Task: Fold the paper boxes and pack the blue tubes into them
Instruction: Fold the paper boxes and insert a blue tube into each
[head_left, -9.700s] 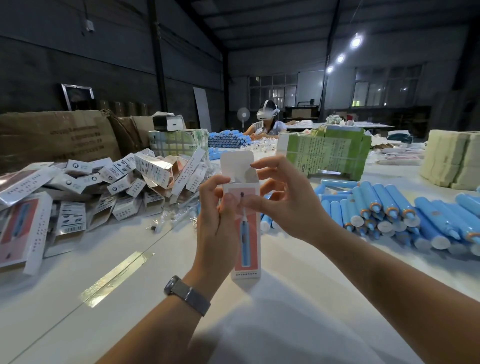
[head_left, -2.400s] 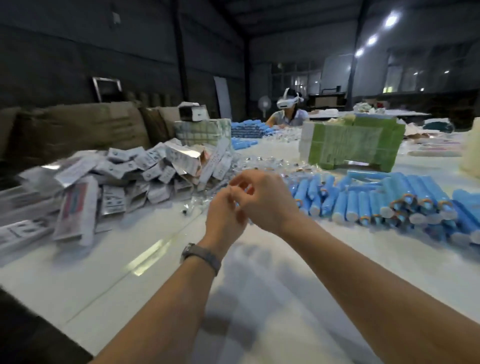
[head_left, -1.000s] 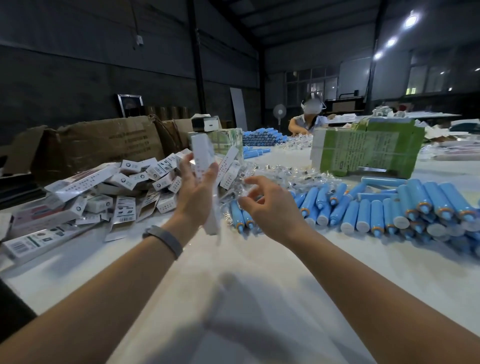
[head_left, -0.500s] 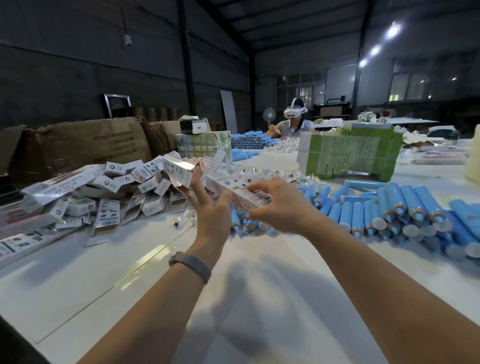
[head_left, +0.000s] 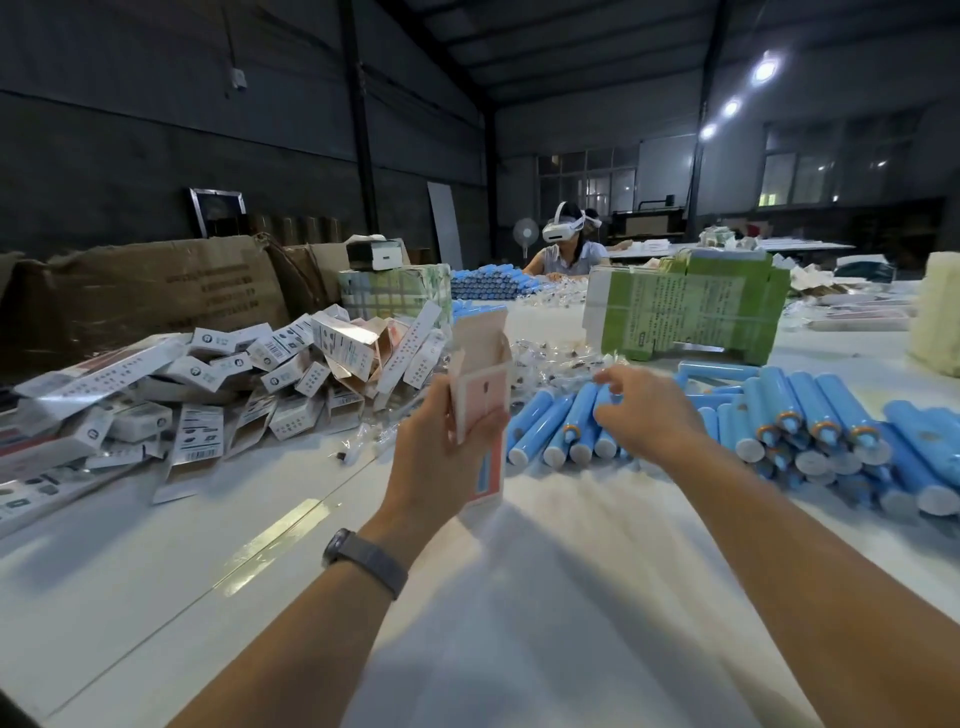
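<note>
- Since the box is thin card, folded up but open at the top, it should be light and easy to crush; my judgement is that it is best held by its narrow side edges at mid-height.
- That is roughly how the left hand holds it: fingers curled round one side, thumb on the pink front, above the tabletop.
- Box's long axis stands nearly upright, the open mouth and loose flap pointing up and slightly away from the person.
- Right of the box, the tubes lie in a row on the tabletop, long axes running away from the person, white caps toward them.
- Tubes look like smooth, rigid plastic, light, likely to roll and a little slippery; gripping one round the middle of the barrel seems safest.
- Right hand hovers over the tubes nearest the box, fingers loosely spread and bent, gripping nothing that I can see; whether the fingertips touch a tube is unclear.
- Left of the box lies a heap of flat cartons.
</note>
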